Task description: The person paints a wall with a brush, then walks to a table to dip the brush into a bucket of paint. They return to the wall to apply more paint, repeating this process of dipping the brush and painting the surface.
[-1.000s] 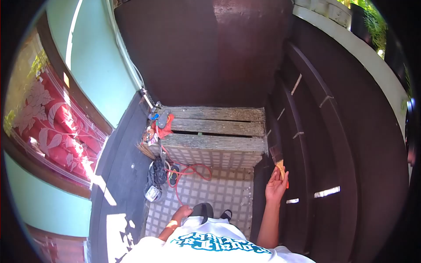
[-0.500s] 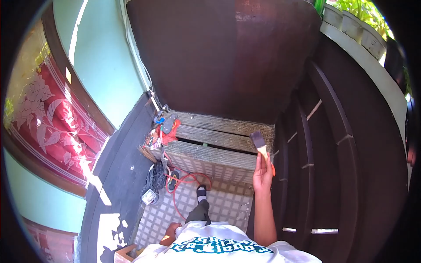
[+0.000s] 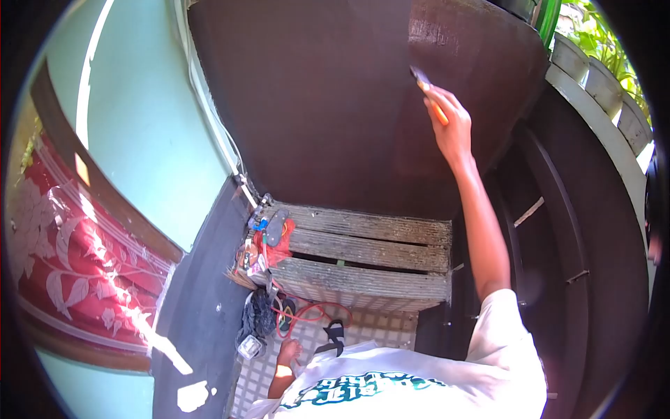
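A paintbrush [image 3: 437, 110] with dark bristles and an orange handle end is gripped in my right hand [image 3: 452, 124]. That arm is stretched up and forward, with the bristles right at the dark brown wall [image 3: 314, 91]. A glossier, wet-looking patch of brown covers the wall's right part, with a streaky lighter area near the top. Low beside my body, my left hand [image 3: 289, 351] has its fingers curled, with nothing visible in them. It is nearest to the tiled floor [image 3: 380, 328].
A slatted wooden bench [image 3: 370, 251] stands below the wall, with grey footwear [image 3: 276, 227] and a red bag [image 3: 280, 246] at its left end. A black plastic bag [image 3: 258, 314] and a red hose [image 3: 328, 305] lie on the floor. Dark ledges [image 3: 551, 209] line the right; potted plants [image 3: 604, 87] stand above.
My right hand has risen from above the bench to the wall, carrying the paintbrush and turning it over. My left hand has moved slightly forward, and the view has shifted.
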Tool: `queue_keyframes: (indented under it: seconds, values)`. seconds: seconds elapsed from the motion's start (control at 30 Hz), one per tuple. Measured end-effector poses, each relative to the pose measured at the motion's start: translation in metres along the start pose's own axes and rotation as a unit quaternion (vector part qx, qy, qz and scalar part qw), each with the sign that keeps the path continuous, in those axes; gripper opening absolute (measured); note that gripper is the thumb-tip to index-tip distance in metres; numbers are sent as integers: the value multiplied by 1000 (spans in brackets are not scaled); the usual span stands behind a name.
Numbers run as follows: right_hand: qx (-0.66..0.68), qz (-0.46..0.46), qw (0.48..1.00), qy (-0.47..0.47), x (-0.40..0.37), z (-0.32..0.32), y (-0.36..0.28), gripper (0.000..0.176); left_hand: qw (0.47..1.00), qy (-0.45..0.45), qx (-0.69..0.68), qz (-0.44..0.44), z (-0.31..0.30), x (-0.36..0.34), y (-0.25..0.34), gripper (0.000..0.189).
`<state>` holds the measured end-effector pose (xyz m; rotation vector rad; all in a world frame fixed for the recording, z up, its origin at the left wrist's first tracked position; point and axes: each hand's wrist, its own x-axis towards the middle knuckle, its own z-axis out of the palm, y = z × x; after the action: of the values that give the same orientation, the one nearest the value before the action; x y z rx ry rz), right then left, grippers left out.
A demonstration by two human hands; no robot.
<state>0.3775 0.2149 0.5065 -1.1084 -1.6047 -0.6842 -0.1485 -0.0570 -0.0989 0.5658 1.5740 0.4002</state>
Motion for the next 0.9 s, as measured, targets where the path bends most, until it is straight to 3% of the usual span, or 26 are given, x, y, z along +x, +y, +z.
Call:
queue_keyframes:
  seconds: [0.13,0.23,0.3,0.37,0.5,0.57,0.67,0.83,0.9]
  values:
    - [-168,-98,980,-52,45,56,38,43,1000,20,16,4,-18,17,28,21]
    - [-193,-75,974,-89,42,91,70,43,1000,27,-7,-14,-21,26,32,22]
    - [-189,-54,973,-126,20,108,85,43,999,28,-3,-46,-20,24,21,23]
    - [-194,-78,967,-143,-12,122,93,42,998,33,-32,-50,-15,45,-27,24]
    - [-71,-9,952,-298,-55,134,98,38,996,38,-46,-74,0,39,-39,26]
    - [-73,-63,962,-257,-59,139,114,36,994,40,-56,-83,4,36,-46,27]
    - [-110,-23,958,-264,5,113,114,40,993,41,-65,-89,15,23,-40,28]
    - [-130,-148,980,-21,98,67,106,50,993,43,-71,-83,29,29,-22,31]
    - [-112,-141,984,9,107,60,100,47,994,44,-68,-77,33,33,-8,32]
